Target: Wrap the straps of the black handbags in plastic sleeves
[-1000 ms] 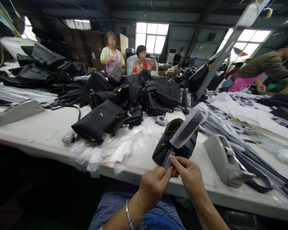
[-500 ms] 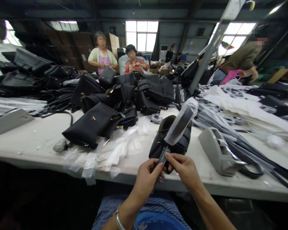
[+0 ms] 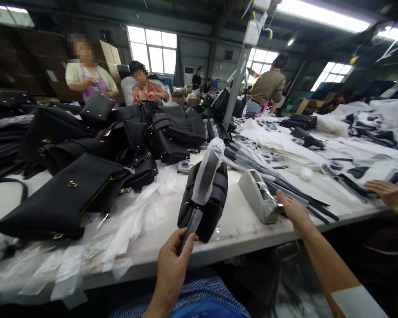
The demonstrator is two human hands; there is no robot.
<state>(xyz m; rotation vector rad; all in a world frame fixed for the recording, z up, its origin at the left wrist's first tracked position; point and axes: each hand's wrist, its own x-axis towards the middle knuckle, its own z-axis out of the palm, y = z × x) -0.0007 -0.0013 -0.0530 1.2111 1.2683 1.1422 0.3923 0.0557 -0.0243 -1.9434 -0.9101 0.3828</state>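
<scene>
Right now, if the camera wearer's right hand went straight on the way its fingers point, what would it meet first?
Most likely the front end of the grey tape dispenser: the right hand points at it and is at or very near it, though depth leaves contact unclear.

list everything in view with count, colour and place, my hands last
wrapped bag handle: one, black under whitish film, before the upright bag
upright bag: one, black, table centre
narrow strip: one, dark in clear film, left hand
tape dispenser: one, grey, right of the bag
other bags: many, black, piled left and centre
film pieces: several, whitish, left near edge
table: one, white, underneath
pole: one, grey, behind
people: several, mixed clothing, background
other person's hand: one, bare, right edge
left hand: one, bare, gripping strip
right hand: one, bare, at dispenser's front
</scene>
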